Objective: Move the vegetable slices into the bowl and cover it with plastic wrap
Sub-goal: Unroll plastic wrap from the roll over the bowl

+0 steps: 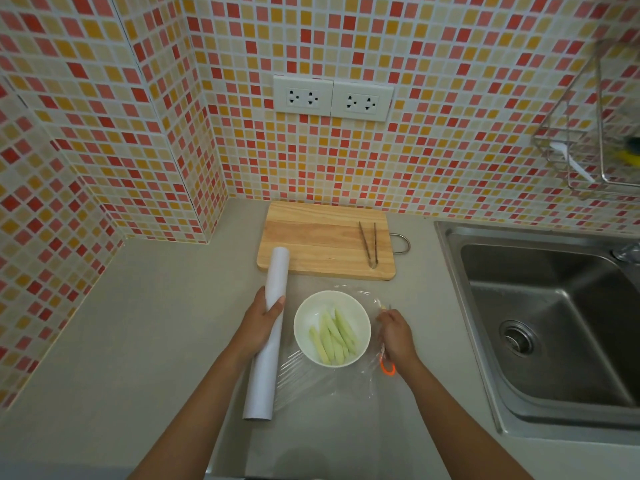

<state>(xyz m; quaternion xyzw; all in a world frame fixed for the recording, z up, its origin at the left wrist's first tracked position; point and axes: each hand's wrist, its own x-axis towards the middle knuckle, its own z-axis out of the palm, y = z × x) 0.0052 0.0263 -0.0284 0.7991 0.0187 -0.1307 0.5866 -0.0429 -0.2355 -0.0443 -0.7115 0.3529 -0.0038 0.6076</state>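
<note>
Left hand (265, 318) grips wrap roll (266, 336); right hand (394, 336) pinches film edge beside bowl (301, 318).

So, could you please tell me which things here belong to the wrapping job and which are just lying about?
In use: bowl, vegetable slices, plastic wrap roll, plastic wrap sheet, orange-handled cutter.
Lying about: cutting board, tongs, sink, wire rack.

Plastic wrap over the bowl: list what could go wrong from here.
1. The plastic wrap is pulled from the roll across the bowl but looks uncut; a careless pull by the left hand could drag the bowl.
2. The right hand holds an orange-handled tool under the film; it may snag and tear it unevenly.
3. Loose film may cling to itself.
</note>
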